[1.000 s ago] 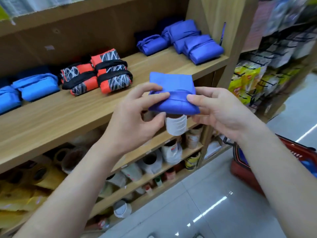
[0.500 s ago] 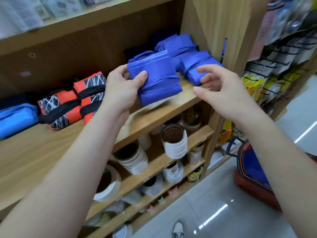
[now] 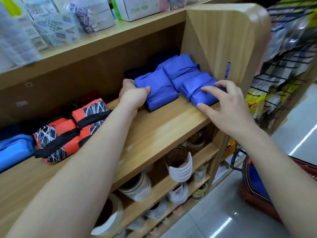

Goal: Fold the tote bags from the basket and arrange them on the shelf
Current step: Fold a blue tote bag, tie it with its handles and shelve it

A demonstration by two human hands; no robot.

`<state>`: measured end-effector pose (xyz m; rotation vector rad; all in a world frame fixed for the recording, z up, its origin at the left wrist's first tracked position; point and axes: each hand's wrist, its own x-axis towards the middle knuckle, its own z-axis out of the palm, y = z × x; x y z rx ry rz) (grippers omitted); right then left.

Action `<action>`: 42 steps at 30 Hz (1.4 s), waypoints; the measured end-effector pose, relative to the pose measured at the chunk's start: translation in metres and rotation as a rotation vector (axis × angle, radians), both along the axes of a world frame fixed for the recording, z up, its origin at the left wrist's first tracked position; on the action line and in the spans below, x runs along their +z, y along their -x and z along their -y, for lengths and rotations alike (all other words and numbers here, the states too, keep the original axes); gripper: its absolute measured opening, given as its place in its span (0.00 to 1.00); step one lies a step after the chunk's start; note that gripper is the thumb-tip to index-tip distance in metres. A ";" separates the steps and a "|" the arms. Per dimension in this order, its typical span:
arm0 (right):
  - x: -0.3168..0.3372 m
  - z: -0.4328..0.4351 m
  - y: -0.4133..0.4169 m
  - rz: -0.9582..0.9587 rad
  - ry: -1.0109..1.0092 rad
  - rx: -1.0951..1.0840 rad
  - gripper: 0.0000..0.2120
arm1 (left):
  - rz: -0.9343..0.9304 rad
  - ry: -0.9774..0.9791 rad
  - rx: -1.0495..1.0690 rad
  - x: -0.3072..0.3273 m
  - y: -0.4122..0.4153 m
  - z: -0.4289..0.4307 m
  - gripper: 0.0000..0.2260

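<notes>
The left hand (image 3: pixel 133 96) gripped the folded blue tote bag (image 3: pixel 159 91) at its left edge, thumb on top and fingers curled round it, with the bag lying flat on the wooden shelf (image 3: pixel 154 131) just beside the other folded blue bags (image 3: pixel 181 67). The right hand (image 3: pixel 224 103) was held with fingers spread and nearly straight, its fingertips touching the front bag (image 3: pixel 197 95) of that group. The red basket (image 3: pixel 248 191) stood on the floor at lower right.
</notes>
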<state>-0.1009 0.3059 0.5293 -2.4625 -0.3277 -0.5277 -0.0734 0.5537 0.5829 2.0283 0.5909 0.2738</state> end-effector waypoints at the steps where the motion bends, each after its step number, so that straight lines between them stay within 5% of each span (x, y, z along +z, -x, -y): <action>1: -0.001 0.001 0.000 0.014 -0.009 0.001 0.24 | -0.020 0.036 -0.032 0.000 0.001 -0.001 0.22; 5: -0.005 0.004 -0.002 0.076 -0.034 -0.008 0.26 | -0.023 -0.008 -0.056 -0.002 0.004 -0.001 0.27; 11: -0.008 0.008 0.005 0.099 -0.133 0.012 0.24 | -0.073 -0.470 -0.116 0.009 0.020 0.008 0.25; 17: 0.001 0.031 0.034 0.064 -0.328 -0.006 0.16 | 0.328 -0.889 -0.151 0.017 0.053 0.041 0.16; 20: 0.002 0.052 0.053 -0.019 -0.260 -0.001 0.14 | 0.318 -1.018 -0.178 0.008 0.061 0.045 0.16; 26: -0.015 0.092 0.078 -0.057 -0.235 -0.030 0.10 | -0.064 -1.012 -0.364 0.002 0.051 0.046 0.33; 31: -0.032 0.108 0.071 -0.112 -0.280 0.055 0.11 | 0.138 -1.032 -0.454 -0.002 0.038 0.042 0.26; 36: -0.041 0.126 0.065 -0.157 -0.290 0.177 0.08 | 0.203 -0.845 -0.447 -0.011 0.038 0.044 0.16; 42: -0.053 0.183 0.065 -0.229 -0.308 0.196 0.08 | 0.663 -0.668 -0.313 -0.016 0.077 0.135 0.06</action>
